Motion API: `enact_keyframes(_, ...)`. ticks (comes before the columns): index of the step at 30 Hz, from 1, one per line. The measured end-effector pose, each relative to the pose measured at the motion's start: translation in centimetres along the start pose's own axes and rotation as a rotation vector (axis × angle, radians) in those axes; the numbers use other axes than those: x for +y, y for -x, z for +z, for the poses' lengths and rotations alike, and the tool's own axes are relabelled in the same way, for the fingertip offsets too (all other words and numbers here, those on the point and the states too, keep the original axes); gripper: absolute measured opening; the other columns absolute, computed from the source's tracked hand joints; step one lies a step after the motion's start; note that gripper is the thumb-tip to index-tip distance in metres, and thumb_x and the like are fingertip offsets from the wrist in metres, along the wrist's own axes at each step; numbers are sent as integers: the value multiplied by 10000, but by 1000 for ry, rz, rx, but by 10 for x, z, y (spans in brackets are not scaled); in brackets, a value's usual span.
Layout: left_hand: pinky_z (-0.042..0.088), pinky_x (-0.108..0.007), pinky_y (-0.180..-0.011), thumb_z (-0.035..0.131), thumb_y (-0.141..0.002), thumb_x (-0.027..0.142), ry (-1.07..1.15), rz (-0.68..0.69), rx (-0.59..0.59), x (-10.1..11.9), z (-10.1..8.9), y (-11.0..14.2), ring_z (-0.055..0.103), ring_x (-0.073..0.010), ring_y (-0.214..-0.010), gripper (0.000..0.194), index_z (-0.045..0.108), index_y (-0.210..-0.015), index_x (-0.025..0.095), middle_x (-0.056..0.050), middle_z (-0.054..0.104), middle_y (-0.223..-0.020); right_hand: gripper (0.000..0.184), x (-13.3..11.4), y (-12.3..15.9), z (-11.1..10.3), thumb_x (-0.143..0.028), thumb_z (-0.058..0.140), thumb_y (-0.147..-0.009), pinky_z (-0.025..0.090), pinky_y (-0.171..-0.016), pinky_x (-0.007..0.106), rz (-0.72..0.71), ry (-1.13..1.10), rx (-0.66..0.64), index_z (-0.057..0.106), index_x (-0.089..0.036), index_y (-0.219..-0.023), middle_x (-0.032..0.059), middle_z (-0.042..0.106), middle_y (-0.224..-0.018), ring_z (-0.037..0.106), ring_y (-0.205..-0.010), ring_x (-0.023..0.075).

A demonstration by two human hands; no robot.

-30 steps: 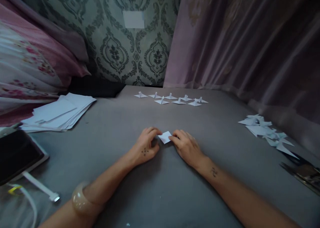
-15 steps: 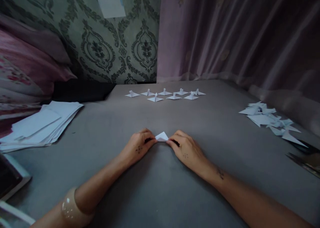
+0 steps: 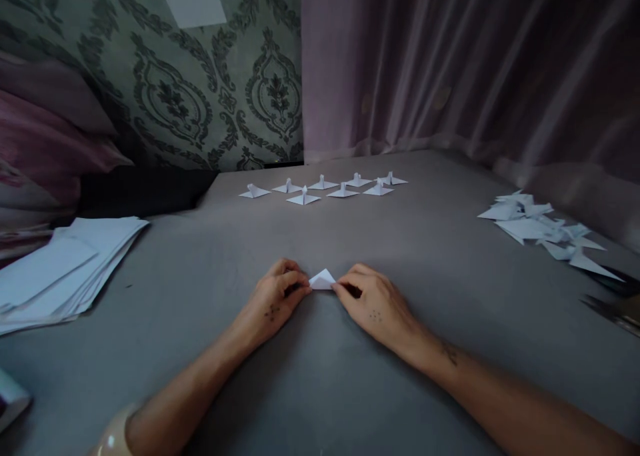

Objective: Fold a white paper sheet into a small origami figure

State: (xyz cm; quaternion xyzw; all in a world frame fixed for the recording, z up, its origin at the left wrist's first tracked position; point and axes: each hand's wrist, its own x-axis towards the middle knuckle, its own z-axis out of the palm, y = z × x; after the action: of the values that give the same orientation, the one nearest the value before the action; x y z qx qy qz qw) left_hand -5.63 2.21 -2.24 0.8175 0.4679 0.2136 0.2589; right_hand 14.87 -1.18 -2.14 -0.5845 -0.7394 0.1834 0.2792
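Observation:
A small piece of folded white paper point(image 3: 323, 281), roughly triangular with its peak pointing away from me, is held low at the middle of the grey surface point(image 3: 320, 383). My left hand point(image 3: 280, 296) pinches its left corner between thumb and fingers. At the right corner, my right hand point(image 3: 373, 303) has a matching pinch. Both hands are closed, and the fingertips cover the paper's two ends. Beyond them stand several small folded paper figures point(image 3: 304, 197) in two loose rows, each with flat points and a raised middle.
A stack of white paper sheets point(image 3: 85, 263) lies at the left. More folded paper pieces point(image 3: 540, 228) are heaped at the right, near scissors-like metal blades point(image 3: 610, 313). Behind are a black cloth-like item point(image 3: 145, 189), a patterned wall point(image 3: 220, 96) and a pink curtain point(image 3: 350, 76).
The view has turned slightly to the right, so the background sits further left. Both hands keep their pinch on the folded paper, with only a slight shift of the fingers.

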Motion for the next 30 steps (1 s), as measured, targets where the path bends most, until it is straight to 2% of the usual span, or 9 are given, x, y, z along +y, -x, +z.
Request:
enact_keyframes(2, 464, -280, -749, 461, -908, 260, -61, 101, 4, -1, 0, 2, 561, -158, -840, 189, 636, -886, 195, -73, 545, -1033, 187, 1, 4, -1, -216, 506, -890, 445, -672, 283, -89, 10, -18, 690, -249, -904, 30, 630, -846, 598, -737, 154)
enact_keyframes(4, 460, -299, -791, 412, -931, 239, -149, 210, 5, -2, 1, 5, 548, -172, -887, 212, 616, -941, 185, -92, 542, -1054, 206, 1, 8, -3, -199, 484, -903, 453, -682, 291, -139, 55, -34, 685, -245, -912, 41, 622, -880, 595, -742, 156)
enact_keyframes(8, 450, -310, -792, 380, -938, 194, -242, 305, -10, 3, 1, 13, 531, -179, -869, 223, 598, -976, 170, -102, 557, -1035, 199, -1, 12, -6, -199, 498, -898, 456, -675, 299, -89, 115, -74, 694, -232, -881, 40, 603, -852, 588, -714, 155)
enact_keyframes(10, 451, -305, -804, 403, -930, 200, -182, 259, -9, 5, 1, 14, 541, -177, -887, 204, 603, -958, 175, -96, 555, -1042, 193, 0, 12, -7, -211, 504, -900, 457, -688, 299, -51, 96, -89, 695, -238, -900, 32, 606, -843, 592, -716, 154)
enact_keyframes(15, 464, -308, -795, 489, -887, 243, -2, 17, 2, 8, 4, 10, 561, -184, -889, 169, 636, -823, 190, -76, 562, -1012, 198, 5, 7, -2, -266, 503, -907, 446, -676, 291, 11, 50, -76, 698, -247, -884, 27, 622, -829, 603, -725, 158)
enact_keyframes(18, 460, -334, -807, 507, -870, 247, 42, -55, 13, 10, 6, 7, 556, -199, -895, 167, 645, -802, 181, -83, 568, -986, 179, 6, 4, 1, -265, 521, -891, 429, -656, 285, 56, 34, -61, 697, -251, -861, 16, 632, -813, 603, -719, 156)
enact_keyframes(24, 461, -344, -801, 500, -876, 265, 50, -85, 47, 12, 8, 6, 550, -199, -887, 188, 636, -789, 167, -86, 559, -961, 132, -1, -1, 3, -234, 565, -821, 389, -607, 275, 149, 31, -6, 677, -224, -752, 12, 653, -791, 581, -666, 141)
enact_keyframes(30, 461, -342, -802, 451, -915, 246, -10, -17, 67, 7, 13, 8, 529, -183, -885, 179, 573, -811, 166, -76, 534, -966, 139, -7, -5, 0, -207, 535, -803, 371, -631, 267, 239, 30, -55, 653, -212, -730, 0, 651, -809, 575, -706, 133)
